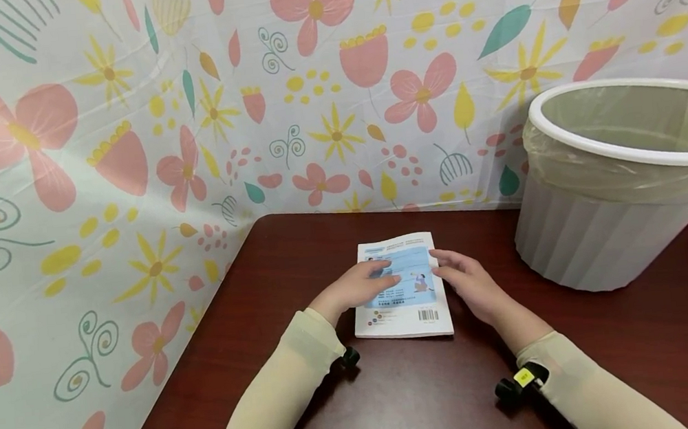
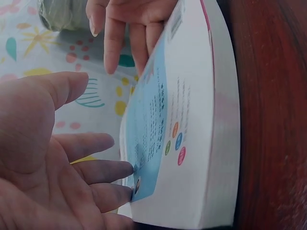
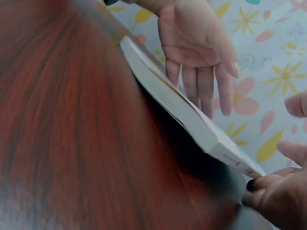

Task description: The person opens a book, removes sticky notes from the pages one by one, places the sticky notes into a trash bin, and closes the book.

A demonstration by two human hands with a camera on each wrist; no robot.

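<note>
A paperback book point(image 1: 402, 319) lies on the table with its white and light-blue cover up, a barcode near one corner. My left hand point(image 1: 360, 285) is over its left side, fingers extended; in the left wrist view this hand point(image 2: 43, 158) has spread fingers, with fingertips close to the blue panel. At the book's right edge is my right hand point(image 1: 472, 285), thumb and fingers apart. The right wrist view shows this hand point(image 3: 283, 196) with fingertips touching the spine end of the book point(image 3: 192, 120). A dark shadow runs beneath the book there.
The dark red-brown wooden table point(image 1: 399, 402) has a rounded left corner. A grey ribbed bin point(image 1: 588, 232) with a white rim and clear liner stands at the right. Flower-patterned cloth point(image 1: 337, 146) hangs behind and to the left.
</note>
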